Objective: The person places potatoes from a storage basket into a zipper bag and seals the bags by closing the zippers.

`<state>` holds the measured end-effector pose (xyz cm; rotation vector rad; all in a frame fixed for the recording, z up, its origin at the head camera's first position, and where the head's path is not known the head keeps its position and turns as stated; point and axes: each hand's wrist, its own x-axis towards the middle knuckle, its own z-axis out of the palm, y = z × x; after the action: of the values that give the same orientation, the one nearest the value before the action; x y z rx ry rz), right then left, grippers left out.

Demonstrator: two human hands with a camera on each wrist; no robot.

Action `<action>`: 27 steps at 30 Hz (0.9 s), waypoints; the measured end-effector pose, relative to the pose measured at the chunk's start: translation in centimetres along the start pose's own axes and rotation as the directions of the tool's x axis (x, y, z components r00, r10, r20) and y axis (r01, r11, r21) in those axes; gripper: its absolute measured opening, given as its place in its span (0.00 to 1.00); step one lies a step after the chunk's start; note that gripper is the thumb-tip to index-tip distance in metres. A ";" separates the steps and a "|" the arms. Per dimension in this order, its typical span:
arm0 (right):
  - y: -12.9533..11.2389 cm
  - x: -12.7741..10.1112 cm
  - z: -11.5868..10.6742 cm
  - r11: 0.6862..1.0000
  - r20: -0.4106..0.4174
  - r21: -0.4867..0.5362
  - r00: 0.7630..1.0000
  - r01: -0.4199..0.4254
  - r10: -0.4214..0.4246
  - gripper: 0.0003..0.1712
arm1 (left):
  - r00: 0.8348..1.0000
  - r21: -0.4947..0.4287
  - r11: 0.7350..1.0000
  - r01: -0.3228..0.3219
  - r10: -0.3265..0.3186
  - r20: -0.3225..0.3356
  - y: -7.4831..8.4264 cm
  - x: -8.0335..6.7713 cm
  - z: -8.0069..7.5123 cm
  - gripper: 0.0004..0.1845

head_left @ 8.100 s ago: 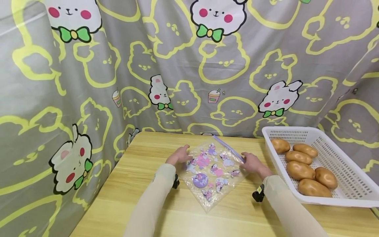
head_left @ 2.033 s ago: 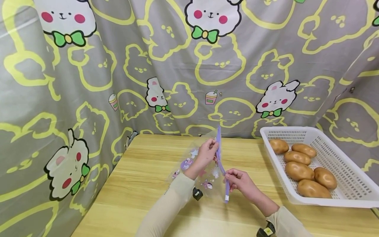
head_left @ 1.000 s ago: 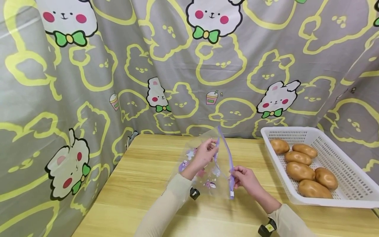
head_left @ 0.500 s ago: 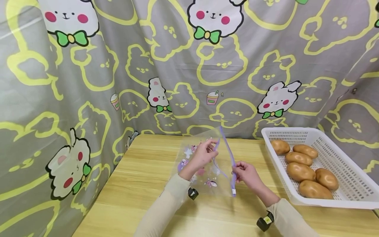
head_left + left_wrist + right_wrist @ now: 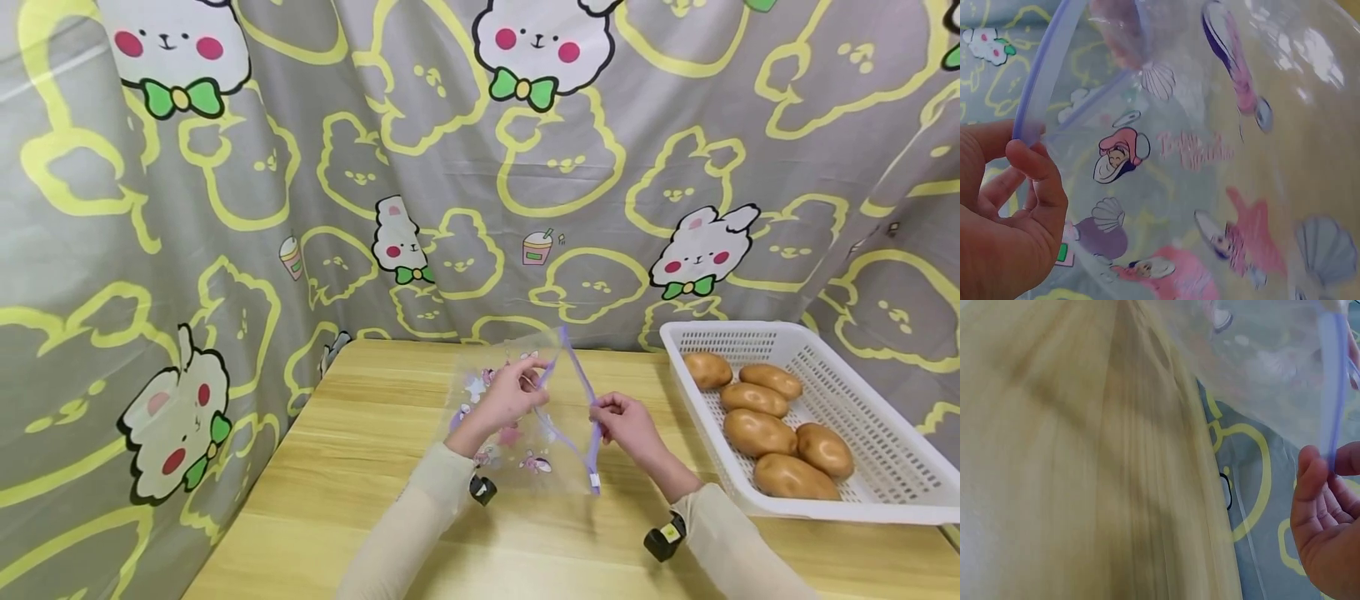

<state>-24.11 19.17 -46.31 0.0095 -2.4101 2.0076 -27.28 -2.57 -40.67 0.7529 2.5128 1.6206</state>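
A clear zip bag (image 5: 517,429) printed with pink and purple cartoon stickers is held above the wooden table (image 5: 360,467). My left hand (image 5: 508,392) pinches one side of its purple zip strip (image 5: 577,375). My right hand (image 5: 622,417) pinches the other side, so the mouth gapes between them. In the left wrist view my fingers (image 5: 1035,175) hold the strip's edge (image 5: 1047,69) with the printed film (image 5: 1210,162) spread beyond. The right wrist view has my fingers (image 5: 1319,487) pinching the purple strip (image 5: 1335,381).
A white plastic basket (image 5: 877,442) with several brown potatoes (image 5: 757,433) stands at the right of the table. A grey curtain (image 5: 375,167) with yellow and white bunny prints hangs behind and on both sides. Bare table top lies in front of the hands.
The bag was lifted off the table and its zip opened. Over the last second the hands drew the two strip sides further apart, widening the mouth.
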 end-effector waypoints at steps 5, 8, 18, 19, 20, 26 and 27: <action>0.1 0.5 -0.4 0.998 -0.027 -0.054 0.999 0.023 -0.025 0.10 | 1.000 0.046 0.999 -0.003 0.003 -0.011 0.3 -0.6 -0.5 0.21; 0.0 0.7 -0.5 0.997 -0.040 -0.076 0.999 0.034 -0.037 0.10 | 1.000 0.082 0.997 -0.015 0.016 -0.015 0.5 -0.8 -0.6 0.20; 0.4 1.2 -1.0 0.989 -0.081 -0.134 0.994 0.058 -0.069 0.13 | 0.990 0.093 0.995 0.025 -0.011 -0.142 0.8 -1.7 -0.4 0.13; 0.4 1.3 -1.1 0.988 -0.079 -0.141 0.994 0.065 -0.077 0.13 | 0.987 0.105 0.994 0.019 -0.002 -0.161 0.7 -1.8 -0.5 0.12; 0.4 1.3 -1.1 0.987 -0.077 -0.148 0.994 0.069 -0.081 0.14 | 0.985 0.114 0.993 0.019 0.001 -0.173 0.7 -1.9 -0.6 0.11; 0.0 1.6 -1.5 0.982 -0.076 -0.166 0.992 0.086 -0.100 0.14 | 0.972 0.189 0.982 0.016 0.029 -0.234 0.5 -2.4 -1.1 0.12; 0.0 1.7 -1.5 0.982 -0.077 -0.167 0.992 0.087 -0.101 0.14 | 0.970 0.191 0.981 0.016 0.031 -0.241 0.5 -2.5 -1.3 0.12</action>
<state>-25.77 20.69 -46.01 0.0355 -2.4628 1.7303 -25.28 -4.53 -40.17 0.6125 2.8742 1.5764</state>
